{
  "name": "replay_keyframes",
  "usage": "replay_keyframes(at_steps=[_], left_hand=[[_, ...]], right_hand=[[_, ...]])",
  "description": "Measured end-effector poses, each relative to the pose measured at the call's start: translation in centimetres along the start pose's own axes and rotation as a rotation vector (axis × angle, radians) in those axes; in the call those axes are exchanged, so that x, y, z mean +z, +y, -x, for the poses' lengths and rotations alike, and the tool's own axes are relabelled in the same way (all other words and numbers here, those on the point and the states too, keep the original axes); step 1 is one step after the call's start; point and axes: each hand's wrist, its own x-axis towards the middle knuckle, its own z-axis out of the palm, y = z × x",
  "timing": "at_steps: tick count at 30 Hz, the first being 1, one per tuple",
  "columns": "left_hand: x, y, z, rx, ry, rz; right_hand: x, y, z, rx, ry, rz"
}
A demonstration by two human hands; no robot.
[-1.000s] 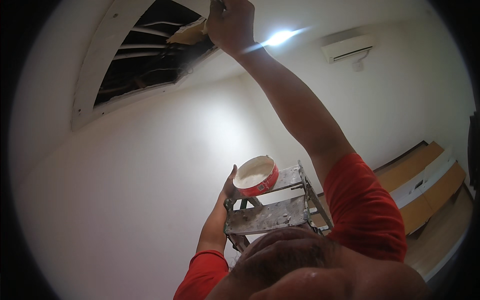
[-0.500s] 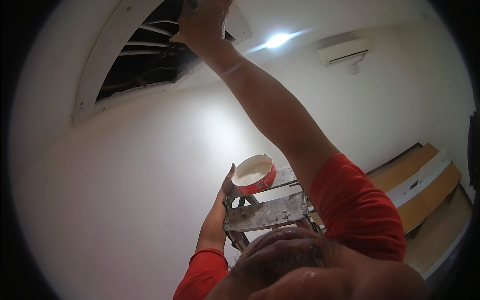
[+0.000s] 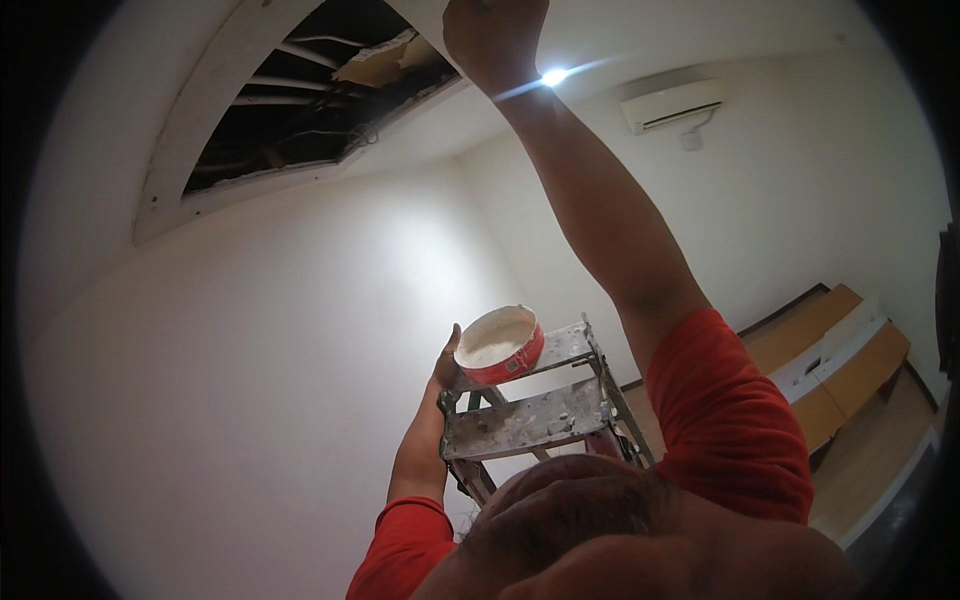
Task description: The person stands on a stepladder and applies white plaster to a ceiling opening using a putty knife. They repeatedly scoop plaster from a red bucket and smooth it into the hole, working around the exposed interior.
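My right hand (image 3: 495, 35) is raised high at the ceiling, closed, just right of a cut-out opening (image 3: 275, 125) that shows dark space, white pipes and a torn tan board (image 3: 372, 62). What its fingers hold is mostly out of view. Lower down, my left hand (image 3: 444, 360) is at the top of a paint-spattered metal stepladder (image 3: 525, 415), against the left side of a red round tub (image 3: 498, 362) with pale, creamy material inside. Most of the left hand's fingers are hidden behind the tub.
A white air conditioner (image 3: 670, 105) hangs high on the right wall, with a bright ceiling light (image 3: 554, 76) to its left. Long wood-coloured and white panels (image 3: 860, 375) lie low at the right, by the wall. A white wall (image 3: 220, 380) fills the left side.
My right hand went left across the opening half a second ago and is now back to its right, uncovering the torn board. My left hand stays beside the tub; the view has shifted slightly.
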Motion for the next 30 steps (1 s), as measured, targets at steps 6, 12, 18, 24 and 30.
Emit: replay_keyframes(at_steps=[6,12,18,24,30], left_hand=[[-0.7,-0.2,-0.2,0.006,0.000,0.003],[-0.4,0.1,-0.3,0.013,0.003,0.006],[-1.9,-0.8,-0.9,0.015,-0.021,0.029],[-5.9,-2.6,-3.1,0.024,0.001,-0.022],[-5.3,-2.5,-2.9,0.009,0.043,-0.015]], right_hand=[[0.1,0.6,-0.7,0.017,-0.095,0.046],[-1.5,-0.1,-1.4,0.123,-0.217,0.007],[-3.4,-0.8,0.1,0.155,-0.232,0.131],[-1.1,-1.8,-0.9,-0.153,-0.054,0.121],[1.3,-1.0,-2.3,-0.242,-0.019,0.195]])
